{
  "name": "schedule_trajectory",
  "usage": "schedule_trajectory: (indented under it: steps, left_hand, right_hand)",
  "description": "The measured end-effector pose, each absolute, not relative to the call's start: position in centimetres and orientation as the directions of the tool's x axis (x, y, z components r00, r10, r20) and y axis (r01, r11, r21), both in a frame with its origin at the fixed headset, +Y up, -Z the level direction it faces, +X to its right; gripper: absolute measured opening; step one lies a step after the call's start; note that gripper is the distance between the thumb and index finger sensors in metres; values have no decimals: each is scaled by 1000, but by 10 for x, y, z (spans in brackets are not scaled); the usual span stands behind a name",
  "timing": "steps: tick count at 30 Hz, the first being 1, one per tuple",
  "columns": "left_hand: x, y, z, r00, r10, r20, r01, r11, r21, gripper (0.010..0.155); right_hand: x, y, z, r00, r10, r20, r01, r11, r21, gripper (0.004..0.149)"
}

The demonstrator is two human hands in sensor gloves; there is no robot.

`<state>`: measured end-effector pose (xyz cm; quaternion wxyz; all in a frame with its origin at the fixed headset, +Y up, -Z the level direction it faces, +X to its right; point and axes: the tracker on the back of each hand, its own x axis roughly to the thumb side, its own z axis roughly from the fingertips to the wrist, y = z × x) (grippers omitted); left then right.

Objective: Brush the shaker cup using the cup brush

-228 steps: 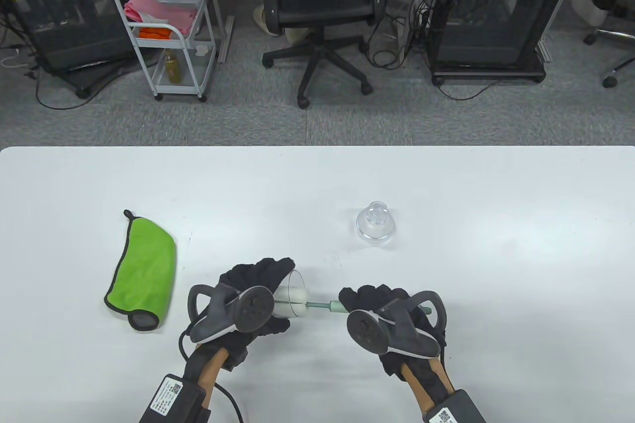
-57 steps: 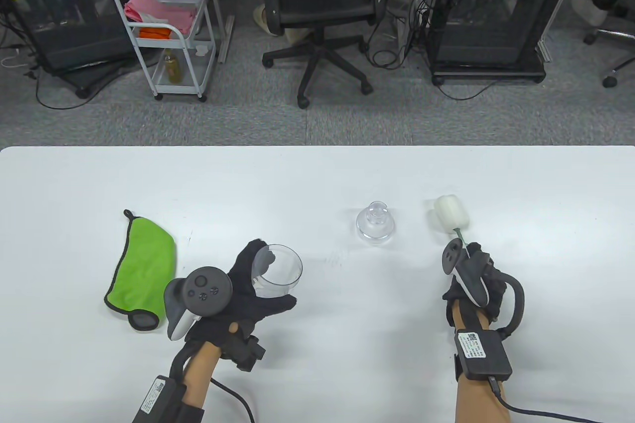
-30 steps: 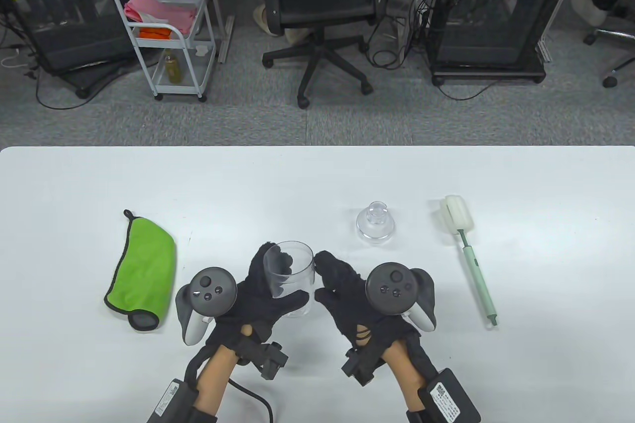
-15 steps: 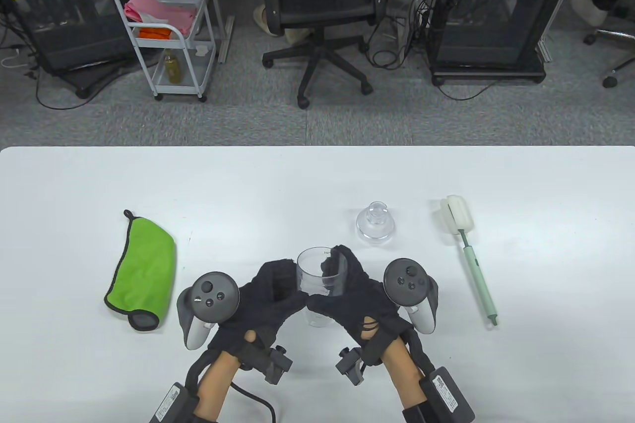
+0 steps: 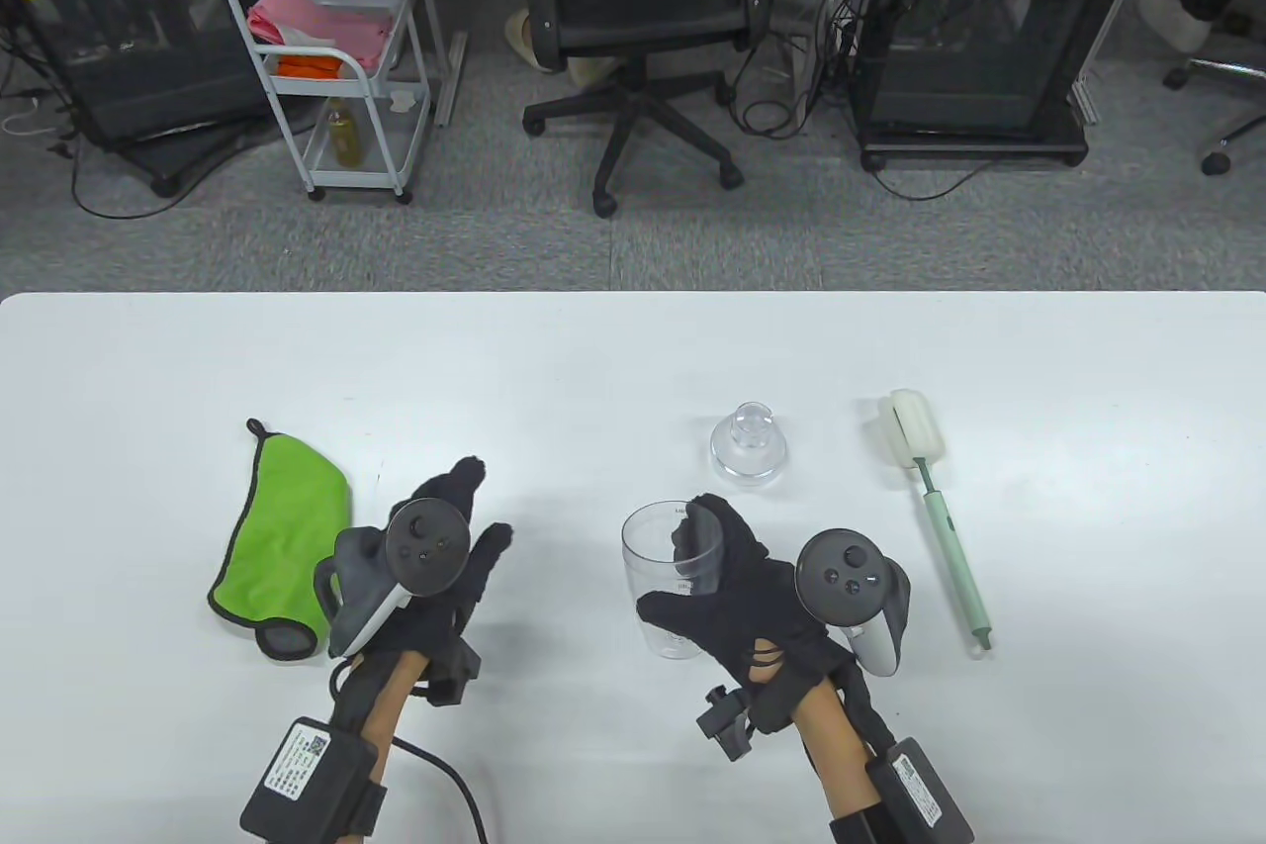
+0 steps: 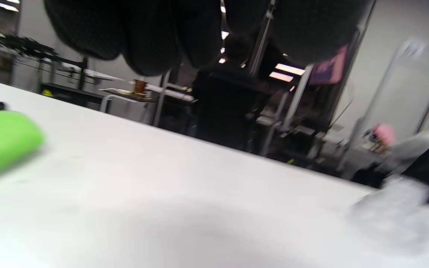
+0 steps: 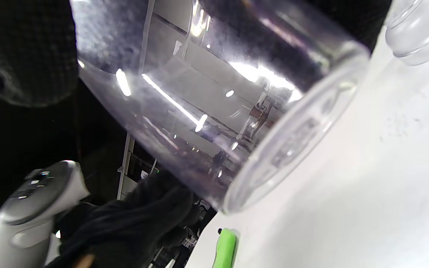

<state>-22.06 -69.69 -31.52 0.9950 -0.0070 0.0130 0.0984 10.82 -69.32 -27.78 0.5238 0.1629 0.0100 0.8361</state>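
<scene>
My right hand (image 5: 714,593) grips the clear shaker cup (image 5: 661,577), mouth up, a little above the table; the cup fills the right wrist view (image 7: 214,111). My left hand (image 5: 450,537) is empty, fingers spread, to the left of the cup and close to the green cloth (image 5: 289,537). The cup brush (image 5: 938,513), with a white sponge head and pale green handle, lies on the table to the right of my right hand. The clear lid (image 5: 749,448) stands behind the cup.
The green cloth also shows blurred in the left wrist view (image 6: 2,141). The white table (image 5: 1088,488) reaches its far edge behind the lid. An office chair (image 5: 643,43) and a cart (image 5: 326,62) stand on the floor beyond.
The cup has passed from my left hand to my right hand. My left hand has let go and moved left toward the green cloth. The brush lies where my right hand left it.
</scene>
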Motion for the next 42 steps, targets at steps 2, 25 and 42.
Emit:
schedule_trajectory:
  steps: [2,25,42]
  left_hand:
    - [-232,-720,-326,992,68,-106,-84,984,-158,74]
    - [-296,-778,-357,892,-165,-420,33,952,-304,76]
    - [-235,-704,-327,964,180,-195,-190,981,-37,47]
  right_hand:
    - [109,-693,-278,-429,862,270,-857,-483,178,108]
    - [112,-691,-281,-545,784,297,-784,-602,150,108]
    - [117,-691,-281,-530,798,288,-801,-583,141,108]
